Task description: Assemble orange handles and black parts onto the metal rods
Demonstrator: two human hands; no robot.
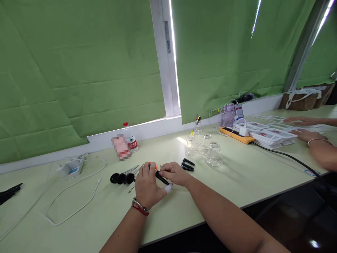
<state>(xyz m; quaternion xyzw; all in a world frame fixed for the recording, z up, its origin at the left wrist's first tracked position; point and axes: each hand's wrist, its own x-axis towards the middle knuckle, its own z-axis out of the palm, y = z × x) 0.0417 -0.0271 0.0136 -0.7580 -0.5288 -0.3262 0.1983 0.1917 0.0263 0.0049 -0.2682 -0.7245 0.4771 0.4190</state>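
Between my hands is a slim black pen-like tube (161, 177), slanting down to the right. My left hand (147, 186) grips it, with its white-covered thumb at the lower end and its fingers near the upper end. My right hand (175, 174) pinches the tube's side; its fingertips are partly hidden. Something orange (153, 165) shows behind my left fingers, and I cannot tell whether it joins the tube. Left of my hands lie several thin metallic rods (131, 170) and round black pieces (121, 178). Several short black pen-cap-like pieces (187, 166) lie to the right.
Several clear glass jars (214, 156) stand right of centre, one holding pens. A red-capped bottle (133, 142) is by the wall. White cables (76, 211) cross the left side. An orange power strip (237, 136) and stacked white cards (265, 138) lie near another person's hands (306, 134).
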